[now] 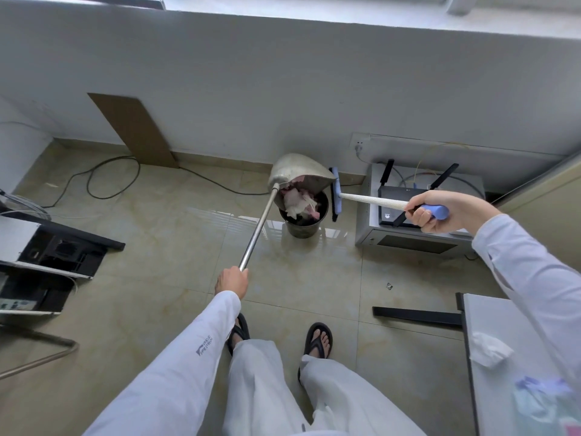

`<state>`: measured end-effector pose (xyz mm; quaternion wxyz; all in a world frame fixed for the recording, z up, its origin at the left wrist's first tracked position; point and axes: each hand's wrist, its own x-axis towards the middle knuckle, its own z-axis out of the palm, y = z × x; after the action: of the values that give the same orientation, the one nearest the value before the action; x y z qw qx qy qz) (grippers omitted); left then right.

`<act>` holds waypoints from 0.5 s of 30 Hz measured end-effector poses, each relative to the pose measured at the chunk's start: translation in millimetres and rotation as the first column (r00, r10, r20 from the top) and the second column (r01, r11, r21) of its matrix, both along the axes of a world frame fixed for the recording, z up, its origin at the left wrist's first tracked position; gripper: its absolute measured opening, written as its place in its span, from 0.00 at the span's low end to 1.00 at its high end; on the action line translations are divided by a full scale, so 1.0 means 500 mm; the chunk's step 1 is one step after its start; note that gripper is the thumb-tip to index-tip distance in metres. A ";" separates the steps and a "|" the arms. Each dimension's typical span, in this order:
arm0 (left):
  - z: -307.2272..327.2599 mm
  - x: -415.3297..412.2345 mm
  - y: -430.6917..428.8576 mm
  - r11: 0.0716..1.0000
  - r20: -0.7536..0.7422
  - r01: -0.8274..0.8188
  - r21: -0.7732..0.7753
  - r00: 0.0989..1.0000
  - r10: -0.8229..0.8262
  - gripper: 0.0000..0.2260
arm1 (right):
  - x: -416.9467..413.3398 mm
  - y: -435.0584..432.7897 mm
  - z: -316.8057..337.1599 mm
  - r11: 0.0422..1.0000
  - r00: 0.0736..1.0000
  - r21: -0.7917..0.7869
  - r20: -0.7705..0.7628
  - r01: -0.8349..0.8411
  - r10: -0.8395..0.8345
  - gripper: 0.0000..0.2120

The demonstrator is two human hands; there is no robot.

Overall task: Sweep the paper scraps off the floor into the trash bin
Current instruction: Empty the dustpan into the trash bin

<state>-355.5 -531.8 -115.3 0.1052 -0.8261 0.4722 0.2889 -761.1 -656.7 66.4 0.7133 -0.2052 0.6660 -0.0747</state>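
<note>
A metal dustpan (pixel 298 171) is tipped over the small dark trash bin (pixel 302 229) by the wall. Pink and white paper scraps (pixel 298 202) slide from the pan into the bin. My left hand (pixel 232 281) grips the lower end of the dustpan's long metal handle (pixel 257 229). My right hand (pixel 438 212) holds the broom by its blue grip, the white shaft (pixel 372 200) running left to the blue brush head (pixel 335 193), which hangs just right of the bin. One small scrap (pixel 389 286) lies on the floor tiles.
A grey box with a black router (pixel 408 202) stands right of the bin. Cables (pixel 103 180) and a cardboard sheet (pixel 135 130) lie along the wall on the left. Open computer cases (pixel 47 259) sit at far left. A white table (pixel 515 357) with tissue is at lower right.
</note>
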 end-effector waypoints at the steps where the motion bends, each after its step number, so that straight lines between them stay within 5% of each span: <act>1: 0.000 -0.005 -0.002 1.000 -0.003 0.001 0.004 1.000 -0.001 0.19 | 0.001 0.001 -0.004 1.000 1.000 0.008 0.016 0.013 -0.013 0.08; 15: -0.002 -0.004 0.012 0.999 0.016 0.034 -0.009 0.999 -0.034 0.20 | -0.024 0.023 -0.036 0.997 0.999 0.067 0.023 0.040 -0.042 0.09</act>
<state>-357.6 -525.9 -116.0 0.1103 -0.8208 0.4865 0.2783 -773.0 -645.3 48.2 0.7262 -0.1666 0.6634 -0.0696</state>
